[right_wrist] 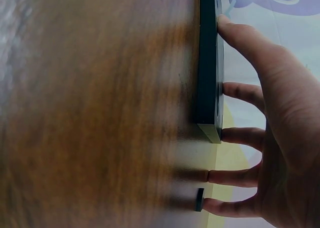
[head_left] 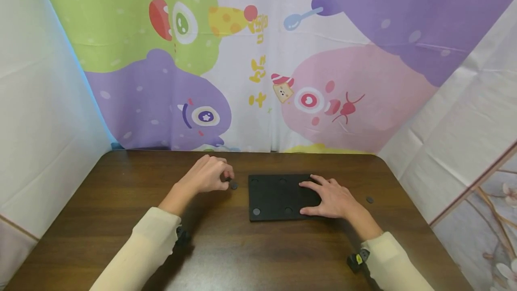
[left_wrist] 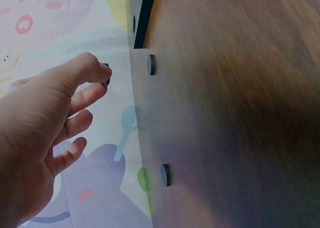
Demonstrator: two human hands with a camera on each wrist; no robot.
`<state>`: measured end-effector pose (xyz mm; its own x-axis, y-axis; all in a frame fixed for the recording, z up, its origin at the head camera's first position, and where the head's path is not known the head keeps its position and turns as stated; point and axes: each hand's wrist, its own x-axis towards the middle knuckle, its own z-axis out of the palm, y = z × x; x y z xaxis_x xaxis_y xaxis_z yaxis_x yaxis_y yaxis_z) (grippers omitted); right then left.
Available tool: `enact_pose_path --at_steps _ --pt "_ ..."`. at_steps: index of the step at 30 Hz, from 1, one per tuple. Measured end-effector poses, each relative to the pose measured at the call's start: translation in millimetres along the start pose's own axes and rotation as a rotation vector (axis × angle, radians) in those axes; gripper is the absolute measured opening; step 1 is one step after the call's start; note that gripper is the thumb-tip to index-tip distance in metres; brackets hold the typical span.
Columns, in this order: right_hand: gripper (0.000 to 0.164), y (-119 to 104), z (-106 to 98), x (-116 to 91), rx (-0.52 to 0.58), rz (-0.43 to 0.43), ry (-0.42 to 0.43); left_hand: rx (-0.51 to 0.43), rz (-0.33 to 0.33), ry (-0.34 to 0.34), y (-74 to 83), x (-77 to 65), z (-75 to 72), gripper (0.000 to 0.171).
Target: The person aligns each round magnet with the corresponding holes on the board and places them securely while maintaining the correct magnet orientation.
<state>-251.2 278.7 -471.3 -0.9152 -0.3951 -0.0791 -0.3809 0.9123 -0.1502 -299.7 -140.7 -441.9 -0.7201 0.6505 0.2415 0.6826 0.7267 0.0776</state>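
My left hand [head_left: 210, 174] pinches a small dark disc [left_wrist: 106, 77] between thumb and index finger, raised over the table left of the black board [head_left: 266, 196]. Below that hand a second disc [head_left: 234, 185] lies on the wood; in the left wrist view another loose disc [left_wrist: 165, 174] shows further off. Round recesses mark the board, and a greyish disc [head_left: 256, 211] sits in its near left one. With fingers spread, my right hand [head_left: 333, 199] rests on the board's right part and hides it. Its thumb [right_wrist: 240, 35] touches the near edge.
A lone disc [head_left: 369, 200] lies on the brown table [head_left: 226, 250] right of the board, close to the little finger in the right wrist view. Behind the table hangs a printed cartoon curtain [head_left: 274, 57], with white cloth [head_left: 52, 116] along the left side.
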Motion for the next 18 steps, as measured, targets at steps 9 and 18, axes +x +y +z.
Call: enact_pose_path --at_steps 9,18 --pt "0.089 -0.1 0.5 -0.2 0.000 0.000 0.002 -0.012 0.015 0.007 3.5 9.5 -0.1 0.015" --pt "0.090 0.2 0.3 0.1 -0.001 0.000 -0.002 -0.040 -0.003 -0.005 5.9 17.3 0.3 0.015"
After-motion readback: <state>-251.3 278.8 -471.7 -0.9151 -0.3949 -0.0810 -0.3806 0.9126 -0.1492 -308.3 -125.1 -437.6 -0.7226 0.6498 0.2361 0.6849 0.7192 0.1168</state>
